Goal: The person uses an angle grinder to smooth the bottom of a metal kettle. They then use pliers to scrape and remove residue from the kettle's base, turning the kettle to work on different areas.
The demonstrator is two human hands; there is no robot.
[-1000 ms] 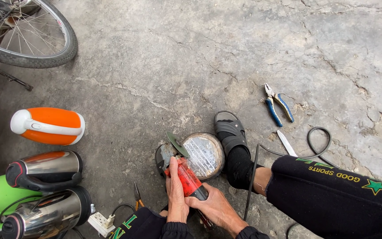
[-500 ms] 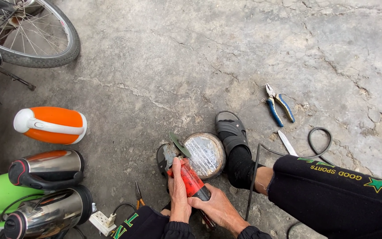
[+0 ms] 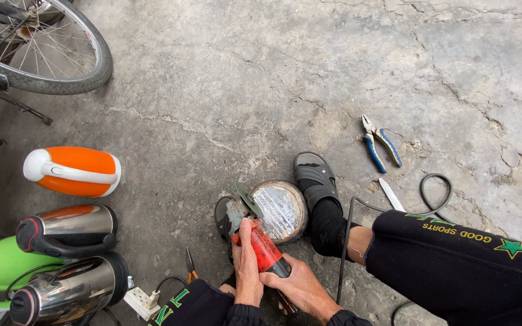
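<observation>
A: Both hands are on the red angle grinder [image 3: 260, 238]. Left hand [image 3: 248, 268] is clenched round the front of the body; right hand [image 3: 300, 288] grips the rear handle, fingers wrapped.

B: Where's the workpiece?

A: Round metal disc [image 3: 279, 210], probably a kettle base, on the concrete floor [image 3: 285, 78], pinned between two black sandals [image 3: 315, 178]. The grinding wheel [image 3: 246, 199] sits at its left rim, tilted.

B: Hand pose?

A: Wrists low and close together, forearms converging from below, tool pointing away from the body.

B: Doing it well?

A: I'd keep the wheel at a shallow angle on the rim, use light pressure, and keep the black cord [image 3: 347, 241] by the right leg clear of the wheel. Toes are near.
</observation>
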